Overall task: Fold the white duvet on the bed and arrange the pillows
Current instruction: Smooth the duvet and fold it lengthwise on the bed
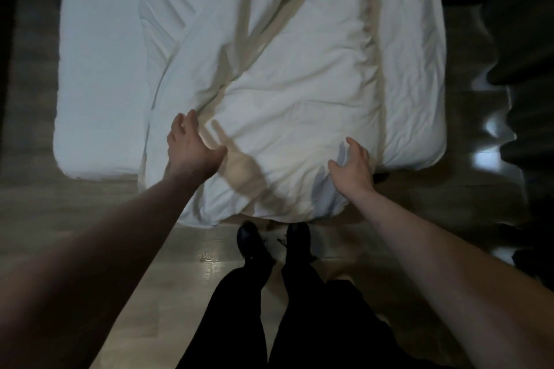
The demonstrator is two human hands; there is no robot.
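At the far left the bare white mattress (99, 69) shows as a strip that the cover does not reach, with pale wooden floor (90, 204) beside and below it. My left hand (192, 144) reaches out over the near left part of the white duvet (269, 84), fingers spread and loosely bent, holding nothing; I cannot tell whether the fingertips touch the cloth, though the hand throws a clear shadow just to its right. The duvet lies lengthwise down the middle of the bed, creased, its near end hanging over the foot edge toward my black shoes (254, 243). My right hand (352, 163) is over the duvet's near right corner, fingers apart and curved, palm toward the fabric, nothing pinched in it. Beyond it, a further strip of white bedding runs along the right edge, then dark floor with bright reflections.
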